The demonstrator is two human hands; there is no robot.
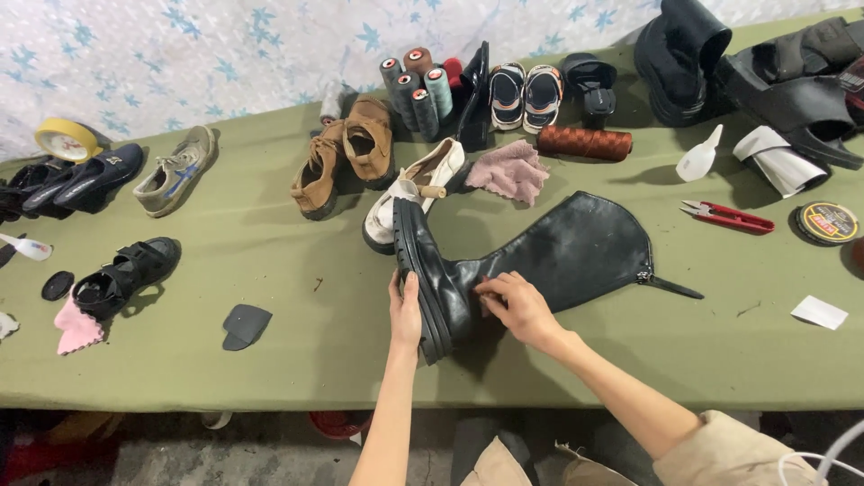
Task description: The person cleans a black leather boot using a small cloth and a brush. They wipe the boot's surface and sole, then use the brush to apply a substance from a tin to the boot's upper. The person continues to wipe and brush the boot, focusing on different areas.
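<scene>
A tall black leather boot [549, 256] lies on its side on the olive-green table [270, 360], sole to the left, shaft and zipper to the right. My left hand [405, 310] rests against the thick black sole near the heel, fingers laid on it. My right hand [517, 306] presses on the ankle part of the boot, fingertips curled onto the leather. Neither hand lifts the boot off the table.
Around the boot: a white shoe [409, 193], a pair of brown shoes [346, 157], a pink cloth [513, 171], thread spools [414, 85], a brown spool [585, 142], red snips [729, 216], a polish tin [828, 222], a white bottle [700, 157], a black sandal [126, 274], a dark patch [245, 326].
</scene>
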